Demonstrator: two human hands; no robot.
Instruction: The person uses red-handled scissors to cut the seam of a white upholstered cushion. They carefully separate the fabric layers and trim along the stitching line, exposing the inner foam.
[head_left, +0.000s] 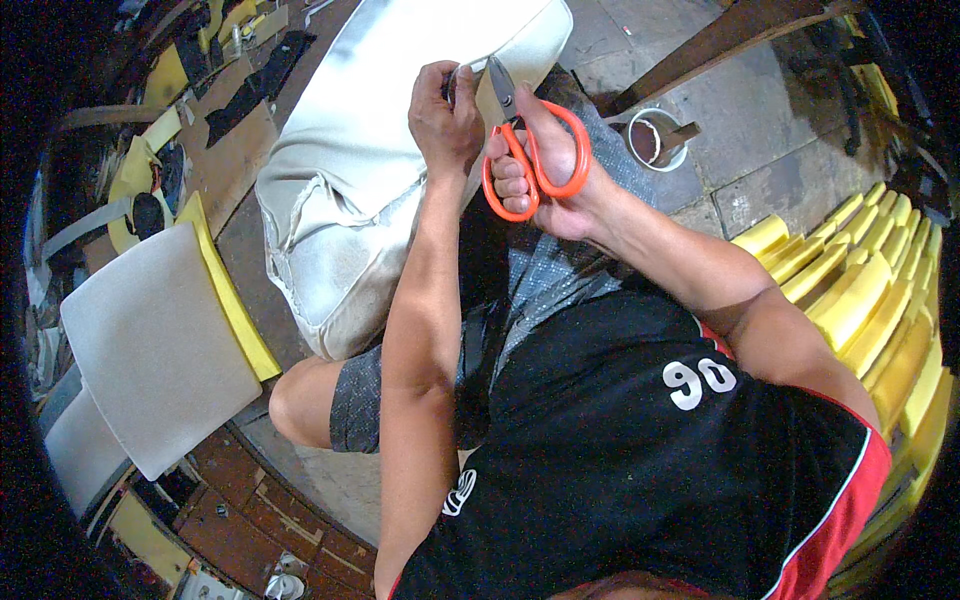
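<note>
A bulky white upholstered piece (370, 130), wrapped in a smooth cover, lies across my lap and reaches away from me. Its near end is bunched and wrinkled, with a rough torn-looking seam. My left hand (445, 120) pinches the cover's edge on its right side; the fingertips are partly hidden. In my right hand (560, 165) is a pair of scissors (584, 150) with large orange handles, my fingers through the loops. The dark blades point away and slightly left. Their tips meet the cover's edge just right of my left fingers, and the blades look nearly closed.
A white pot (668, 135) with brown contents and a stick stands on the tiled floor, by a wooden beam (720, 45). Yellow foam strips (860, 290) are stacked at right. At left lie a light grey padded panel (160, 340), yellow foam (230, 290) and scattered scraps (200, 90).
</note>
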